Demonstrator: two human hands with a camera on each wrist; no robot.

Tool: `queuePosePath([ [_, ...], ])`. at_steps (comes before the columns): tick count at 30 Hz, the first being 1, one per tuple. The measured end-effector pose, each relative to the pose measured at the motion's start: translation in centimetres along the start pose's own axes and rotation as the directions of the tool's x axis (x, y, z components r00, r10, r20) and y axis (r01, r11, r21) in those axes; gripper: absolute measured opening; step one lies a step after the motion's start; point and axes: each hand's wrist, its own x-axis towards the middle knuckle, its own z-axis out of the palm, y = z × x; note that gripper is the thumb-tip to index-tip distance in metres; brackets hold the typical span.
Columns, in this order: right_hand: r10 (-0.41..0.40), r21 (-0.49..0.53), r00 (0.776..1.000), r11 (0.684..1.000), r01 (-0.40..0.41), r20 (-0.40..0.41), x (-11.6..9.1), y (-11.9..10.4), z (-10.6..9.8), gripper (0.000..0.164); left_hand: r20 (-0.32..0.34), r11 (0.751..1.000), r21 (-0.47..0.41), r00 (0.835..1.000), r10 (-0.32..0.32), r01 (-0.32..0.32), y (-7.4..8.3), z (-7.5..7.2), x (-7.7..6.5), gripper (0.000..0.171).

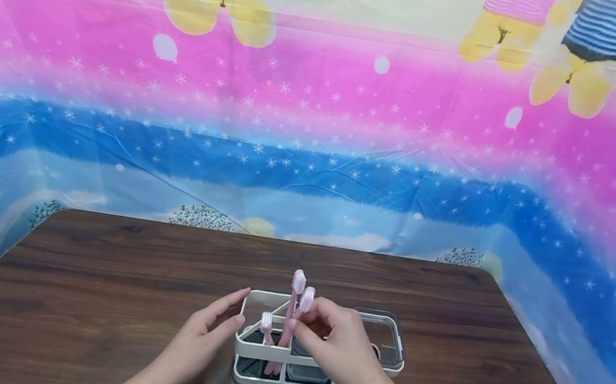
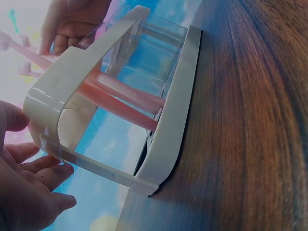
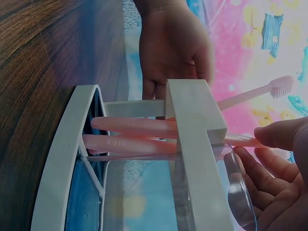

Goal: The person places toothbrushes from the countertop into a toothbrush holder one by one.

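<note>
A white toothbrush holder [image 1: 262, 350] with an upper frame and a lower base stands on the table. Several pink toothbrushes lean in its left section; one toothbrush [image 1: 267, 320] tilts left and another [image 1: 299, 281] rises highest. Between thumb and fingers, my right hand [image 1: 336, 342] pinches a pink toothbrush [image 1: 306, 299] just below its head; its lower handle passes down through the frame. My left hand [image 1: 204, 326] touches the holder's left end with its fingertips, fingers fairly straight. In the left wrist view, toothbrush handles [image 2: 120, 110] reach down to the base.
Clear plastic compartments [image 1: 383, 329] fill the holder's right part, partly hidden by the right hand. Dark wood-grain table [image 1: 92, 279] surrounds the holder. A printed pink and blue cloth [image 1: 298, 97] hangs behind and along both sides.
</note>
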Motion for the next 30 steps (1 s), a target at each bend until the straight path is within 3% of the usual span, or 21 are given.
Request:
queuePosePath([
  [7,0.015,-0.023,1.0,1.0,-0.014,0.008,0.0,2.5,0.9,0.006,-0.004,1.0,-0.005,1.0,0.0,0.0,0.0,0.0,0.0,0.038],
  [17,0.056,-0.029,0.998,0.998,-0.056,0.011,-0.1,2.2,1.0,0.005,0.003,1.0,-0.006,1.0,0.004,-0.004,-0.2,-0.1,-0.1,0.038],
  [23,0.041,-0.012,0.999,0.999,-0.04,0.014,-0.3,2.4,0.8,0.009,0.009,1.0,-0.008,1.0,0.009,-0.009,-0.2,-0.1,-0.1,0.039],
  [30,0.048,-0.034,0.999,0.998,-0.048,-0.015,-0.6,2.8,-0.3,0.013,0.012,1.0,-0.015,1.0,0.008,-0.008,-0.3,-0.2,-0.1,0.039],
])
